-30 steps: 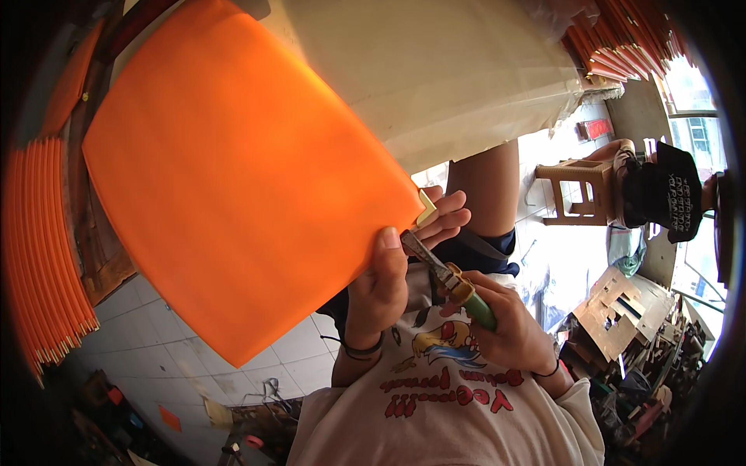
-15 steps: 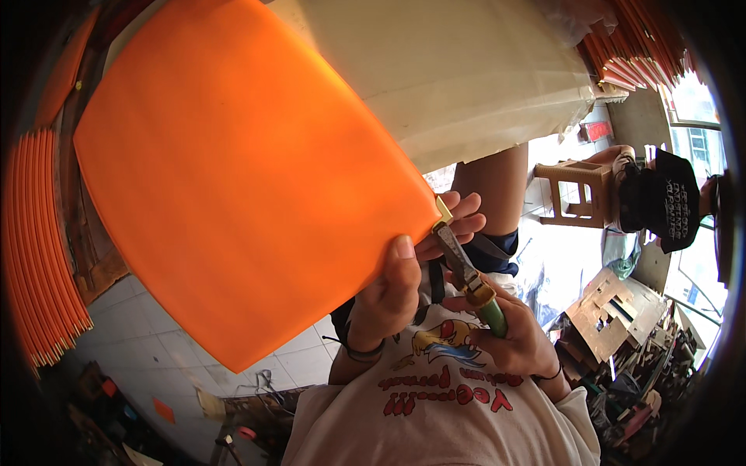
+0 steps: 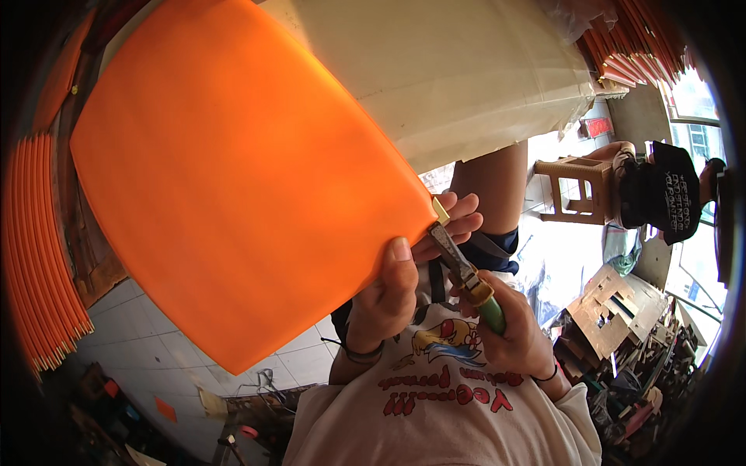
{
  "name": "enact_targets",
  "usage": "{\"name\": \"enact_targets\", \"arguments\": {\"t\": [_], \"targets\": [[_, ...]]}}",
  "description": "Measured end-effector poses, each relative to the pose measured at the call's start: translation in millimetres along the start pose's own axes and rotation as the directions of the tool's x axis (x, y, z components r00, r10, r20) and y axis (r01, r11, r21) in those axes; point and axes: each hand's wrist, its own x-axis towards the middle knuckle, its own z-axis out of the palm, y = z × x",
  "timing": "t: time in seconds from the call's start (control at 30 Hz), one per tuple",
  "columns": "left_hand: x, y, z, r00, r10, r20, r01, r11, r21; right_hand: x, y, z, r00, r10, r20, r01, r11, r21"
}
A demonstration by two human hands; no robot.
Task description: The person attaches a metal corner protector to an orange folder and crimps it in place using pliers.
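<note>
A large flat orange panel (image 3: pixel 233 179) with a smooth surface fills the left and middle of the view. My left hand (image 3: pixel 391 295) grips its near right edge, thumb on top and fingers underneath, with fingertips showing past the corner. On that right corner sits a small gold metal corner piece (image 3: pixel 440 208). My right hand (image 3: pixel 514 326) is closed round the green handle of a pair of pliers (image 3: pixel 457 262). The jaws touch the panel's corner beside the gold piece; whether they clamp it, I cannot tell.
A table under beige paper (image 3: pixel 443 78) lies beyond the panel. Stacked orange panels (image 3: pixel 47 248) stand at left, and more panels (image 3: pixel 633 46) at upper right. Another person (image 3: pixel 668 194) is at right by a tan plastic stool (image 3: pixel 579 186). A scrap pile (image 3: pixel 637 380) lies lower right.
The panel, my left hand and the plier jaws have shifted very slightly left. My right hand has closed a little more round the plier handle.
</note>
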Motion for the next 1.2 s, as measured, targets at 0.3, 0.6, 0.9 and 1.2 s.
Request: {"name": "enact_targets", "arguments": {"t": [0.3,0.6,0.9,1.2], "targets": [[1,1,-3,0.999,-0.002,0.047,0.002,1.0,0.0,12,-12,-1,0.992,0.123,-0.01,-0.123,0.988,-0.095],[7,0,11,0.996,0.046,-0.07,-0.039,0.993,0.108,19,-1,15,0.974,0.133,-0.186,-0.17,0.965,-0.199],[6,3,4,0.999,-0.014,-0.049,0.015,1.0,0.0,5,-1,14,0.961,0.146,-0.236,-0.142,0.989,0.033],[4,5,10,0.994,-0.014,-0.107,0.022,0.997,0.069,3,-3,2,0.999,0.047,0.007,-0.048,0.997,0.061]]}}
